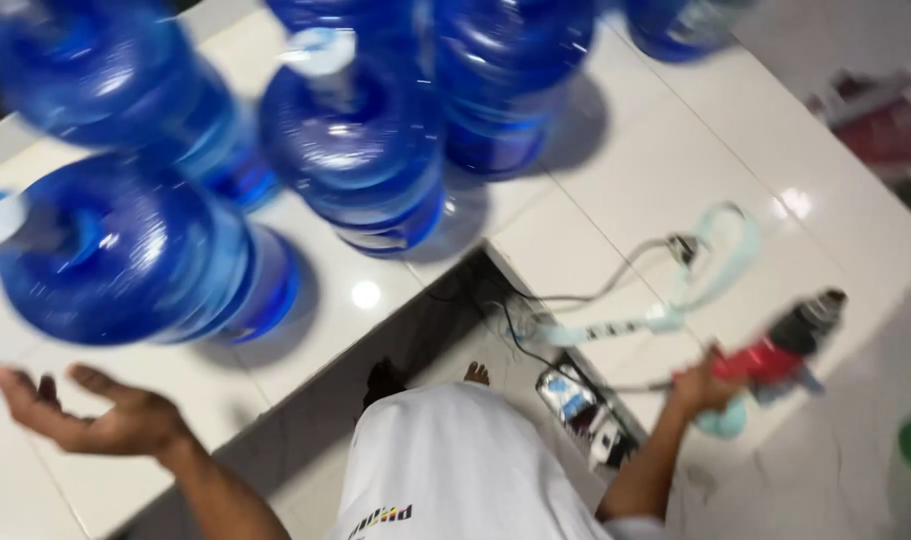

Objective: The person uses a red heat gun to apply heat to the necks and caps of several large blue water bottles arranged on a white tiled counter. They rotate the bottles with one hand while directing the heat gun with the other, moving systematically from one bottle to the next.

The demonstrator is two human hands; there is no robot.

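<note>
Right now your left hand (pixel 95 415) hangs empty, palm up and fingers spread, just short of the nearest blue water jug (pixel 125 250). Your right hand (pixel 700 385) is clamped on the red heat gun (pixel 785 345) over the white tiled ledge (pixel 615 180); judging by this, you're between jugs, and next the nozzle must meet a capped neck (pixel 320 50) farther back.

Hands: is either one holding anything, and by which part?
Right hand grips the red heat gun at its rear end. Left hand is open, palm up, empty.

Motion blur smeared the blue water jugs (pixel 360 150) on the white counter (pixel 615 170).
The top edge cut off several jugs; the right hand (pixel 700 385) hid the red tool's (pixel 785 345) handle.
</note>
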